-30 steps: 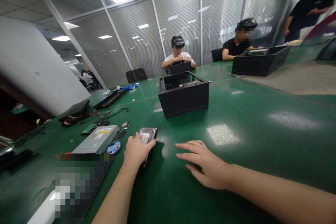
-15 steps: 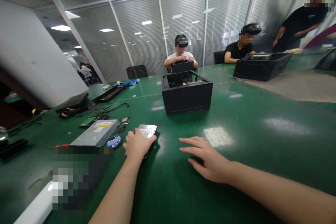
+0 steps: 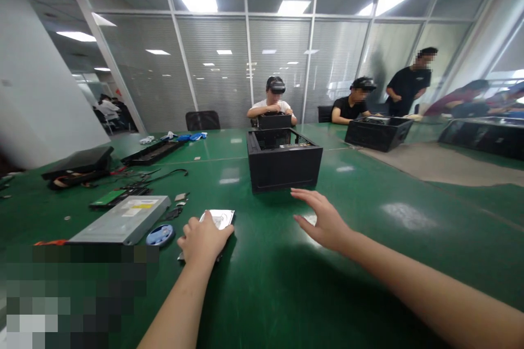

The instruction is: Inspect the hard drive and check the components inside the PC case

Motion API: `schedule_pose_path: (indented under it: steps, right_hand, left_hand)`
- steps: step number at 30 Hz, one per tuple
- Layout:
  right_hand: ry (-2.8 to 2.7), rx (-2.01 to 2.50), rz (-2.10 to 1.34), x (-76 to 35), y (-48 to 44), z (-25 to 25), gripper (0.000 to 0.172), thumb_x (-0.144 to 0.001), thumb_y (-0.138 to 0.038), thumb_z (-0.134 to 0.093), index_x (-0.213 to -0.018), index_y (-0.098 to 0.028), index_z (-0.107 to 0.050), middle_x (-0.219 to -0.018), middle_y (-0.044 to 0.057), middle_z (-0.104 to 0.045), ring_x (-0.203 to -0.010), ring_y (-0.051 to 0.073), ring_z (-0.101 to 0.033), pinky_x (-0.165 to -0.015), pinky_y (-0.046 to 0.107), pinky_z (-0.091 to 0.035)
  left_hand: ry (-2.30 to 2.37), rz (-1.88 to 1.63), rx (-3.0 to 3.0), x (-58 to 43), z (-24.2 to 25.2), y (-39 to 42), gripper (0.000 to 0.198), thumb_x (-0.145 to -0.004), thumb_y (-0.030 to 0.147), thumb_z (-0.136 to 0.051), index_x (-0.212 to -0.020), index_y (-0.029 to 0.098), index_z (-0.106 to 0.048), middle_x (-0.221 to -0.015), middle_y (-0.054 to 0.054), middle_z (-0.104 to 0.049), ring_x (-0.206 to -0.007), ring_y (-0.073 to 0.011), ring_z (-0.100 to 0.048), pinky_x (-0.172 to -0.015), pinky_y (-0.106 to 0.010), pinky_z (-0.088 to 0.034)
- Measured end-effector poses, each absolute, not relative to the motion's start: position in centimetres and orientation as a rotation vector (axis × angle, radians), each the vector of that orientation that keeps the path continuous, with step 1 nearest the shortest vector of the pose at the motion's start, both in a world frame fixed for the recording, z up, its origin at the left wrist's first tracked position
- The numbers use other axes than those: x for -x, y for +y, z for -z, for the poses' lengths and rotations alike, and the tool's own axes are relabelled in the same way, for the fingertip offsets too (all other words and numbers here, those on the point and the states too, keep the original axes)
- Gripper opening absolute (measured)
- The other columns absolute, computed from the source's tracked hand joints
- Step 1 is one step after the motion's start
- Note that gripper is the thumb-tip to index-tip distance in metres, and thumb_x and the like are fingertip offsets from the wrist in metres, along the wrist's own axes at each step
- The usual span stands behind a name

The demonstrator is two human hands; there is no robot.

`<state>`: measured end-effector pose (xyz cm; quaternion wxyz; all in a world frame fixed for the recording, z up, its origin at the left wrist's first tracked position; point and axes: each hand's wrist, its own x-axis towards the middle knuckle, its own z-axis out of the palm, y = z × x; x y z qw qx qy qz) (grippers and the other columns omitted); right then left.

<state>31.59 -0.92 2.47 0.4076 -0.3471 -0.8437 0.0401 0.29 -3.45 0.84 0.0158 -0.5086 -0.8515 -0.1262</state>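
My left hand [image 3: 202, 240] lies on a silver hard drive [image 3: 221, 218] that rests flat on the green table [image 3: 368, 240], fingers curled over its near end. My right hand [image 3: 323, 218] hovers open above the table, fingers spread, stretched toward the open black computer case [image 3: 284, 161] just beyond it. The right hand holds nothing.
Left of the hard drive lie a grey optical drive [image 3: 123, 221], a small blue round part [image 3: 160, 234], a green circuit board [image 3: 107, 197] and black cables. Further black cases [image 3: 376, 133] stand at the far side, where two people sit and another person stands.
The hard drive went from tilted on edge to flat under my left hand. My right hand lifted off the table and moved forward toward the black case. The camera tilted up.
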Motion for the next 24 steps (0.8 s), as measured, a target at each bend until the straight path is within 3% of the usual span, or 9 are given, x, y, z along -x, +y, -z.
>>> schedule_pose_path:
  steps: [5,9,12,16,22,24]
  right_hand:
    - [-2.039,1.015,0.132,-31.6,7.8,-6.5,0.056,-0.084,-0.040,-0.064,-0.132,-0.015,-0.053,-0.128,0.016,-0.061,-0.119,0.030,-0.056,-0.103,0.050,-0.043]
    - [-2.160,1.128,0.329,-30.9,14.8,-9.4,0.061,-0.086,-0.045,-0.062,-0.135,-0.011,-0.052,-0.133,0.020,-0.056,-0.125,0.033,-0.050,-0.106,0.049,-0.039]
    - [-2.253,1.164,0.339,-30.5,18.2,-10.2,0.057,-0.085,-0.051,-0.064,-0.125,-0.011,-0.060,-0.118,0.020,-0.062,-0.112,0.032,-0.057,-0.099,0.045,-0.044]
    - [-2.286,1.172,0.348,-30.8,19.8,-9.9,0.053,-0.080,-0.060,-0.066,-0.104,-0.012,-0.069,-0.102,0.016,-0.061,-0.100,0.030,-0.058,-0.093,0.043,-0.045]
    - [-2.284,1.104,0.415,-31.5,19.5,-9.3,0.050,-0.085,-0.056,-0.063,-0.109,-0.012,-0.068,-0.106,0.015,-0.058,-0.103,0.030,-0.052,-0.096,0.043,-0.043]
    - [-2.295,1.083,0.427,-31.8,18.8,-9.3,0.049,-0.086,-0.054,-0.063,-0.109,-0.012,-0.067,-0.106,0.015,-0.058,-0.103,0.030,-0.052,-0.095,0.043,-0.043]
  left_hand:
    - [-2.601,0.447,1.629,-0.2,-0.8,-3.5,0.073,-0.072,0.064,-0.050,-0.132,0.023,-0.057,-0.134,-0.021,-0.051,-0.117,-0.0435,-0.048,-0.090,-0.056,-0.040]
    - [-2.524,0.505,1.719,-0.1,-0.6,-3.3,0.057,-0.074,0.053,-0.054,-0.124,0.028,-0.064,-0.142,-0.014,-0.050,-0.126,-0.0404,-0.044,-0.098,-0.058,-0.036]
    - [-2.480,0.543,1.769,-0.1,-0.4,-3.2,0.043,-0.075,0.046,-0.055,-0.112,0.030,-0.070,-0.140,-0.009,-0.054,-0.129,-0.0368,-0.043,-0.103,-0.058,-0.033]
    - [-2.480,0.575,1.791,-0.4,-0.7,-3.3,0.035,-0.076,0.039,-0.054,-0.104,0.031,-0.073,-0.138,-0.005,-0.058,-0.129,-0.0338,-0.044,-0.105,-0.058,-0.031]
    - [-2.502,0.637,1.776,-0.6,-1.1,-3.5,0.026,-0.075,0.037,-0.055,-0.091,0.028,-0.074,-0.131,-0.005,-0.062,-0.123,-0.0350,-0.047,-0.102,-0.055,-0.034]
    - [-2.487,0.648,1.743,-0.5,-1.0,-3.5,0.031,-0.074,0.038,-0.056,-0.097,0.024,-0.071,-0.125,-0.010,-0.063,-0.117,-0.0349,-0.051,-0.099,-0.053,-0.037]
